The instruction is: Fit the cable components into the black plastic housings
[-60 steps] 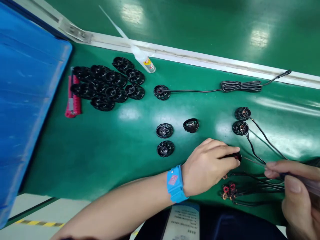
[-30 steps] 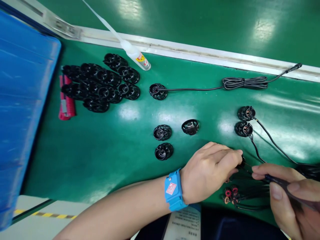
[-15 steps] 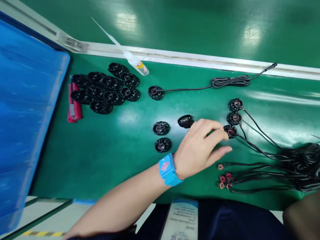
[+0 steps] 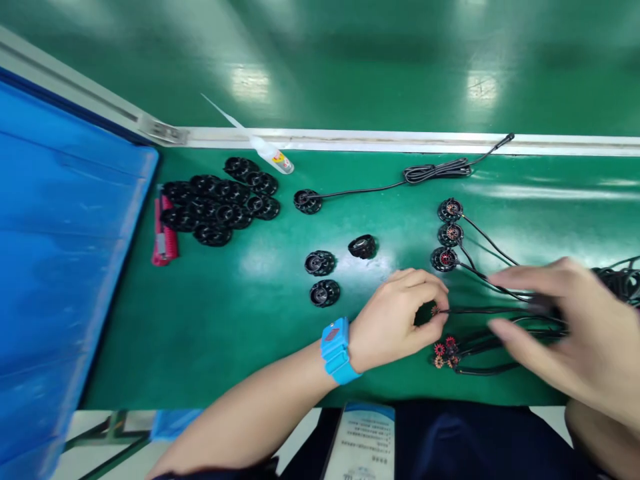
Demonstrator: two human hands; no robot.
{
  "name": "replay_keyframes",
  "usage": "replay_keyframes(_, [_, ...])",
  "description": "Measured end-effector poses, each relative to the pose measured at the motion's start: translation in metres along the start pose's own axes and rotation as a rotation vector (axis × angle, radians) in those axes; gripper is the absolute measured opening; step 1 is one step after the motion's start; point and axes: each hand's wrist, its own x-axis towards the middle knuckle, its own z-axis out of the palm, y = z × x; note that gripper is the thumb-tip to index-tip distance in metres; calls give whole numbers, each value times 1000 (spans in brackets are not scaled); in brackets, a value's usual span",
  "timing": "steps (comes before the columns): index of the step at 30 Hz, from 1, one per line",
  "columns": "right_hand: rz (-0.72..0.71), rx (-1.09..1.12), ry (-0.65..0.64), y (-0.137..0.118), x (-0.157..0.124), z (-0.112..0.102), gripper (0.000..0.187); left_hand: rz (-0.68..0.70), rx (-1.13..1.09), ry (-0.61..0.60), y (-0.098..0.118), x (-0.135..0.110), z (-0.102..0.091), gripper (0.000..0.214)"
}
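My left hand [image 4: 397, 320], with a blue wrist strap [image 4: 336, 350], pinches a black cable [image 4: 470, 311] close to its end. That end carries a small copper-wound coil [image 4: 435, 311], partly hidden by the fingers. My right hand [image 4: 585, 327] is over the cables at the right, slightly blurred, thumb and forefinger spread. Below the pinched cable lie several red and copper coils [image 4: 445, 350] on cables. Three black round housings [image 4: 444, 259] with coils inside stand in a column beyond my left hand. To its left are two bare housings [image 4: 320, 263] and one tilted housing [image 4: 363, 247].
A cluster of black housings [image 4: 215, 207] lies at the left beside a red utility knife [image 4: 165, 230]. Behind are a glue bottle [image 4: 273, 153] and a housing [image 4: 307, 201] wired to a bundled cable [image 4: 437, 171]. A blue bin [image 4: 75, 233] borders the left side; a white rail [image 4: 350, 140] crosses the back.
My left hand has moved from near the column of housings down to the cable end and closed on it. My right hand has come in over the cables. The view has shifted slightly.
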Motion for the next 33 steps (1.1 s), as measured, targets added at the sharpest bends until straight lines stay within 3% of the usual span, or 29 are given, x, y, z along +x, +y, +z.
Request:
replay_keyframes(3, [-92,5,-86,-8,13,21,27,-92,-212,42,4,1,-2,2])
replay_keyframes(6, [-78,39,-62,-9,14,34,21,-166,-451,16,2,1,-4,15])
replay_keyframes(9, [-58,63,15,-6,12,35,17,-178,-681,-37,-1,1,-5,27])
replay_keyframes(15, [-93,171,130,-11,19,30,16,-230,-1052,-13,0,-1,-2,20])
replay_keyframes(27, [-112,284,206,-17,21,32,28,-169,-1125,53,1,-5,6,19])
replay_keyframes(33, [-66,317,197,-21,24,29,5,-110,-1119,88,2,-4,7,20])
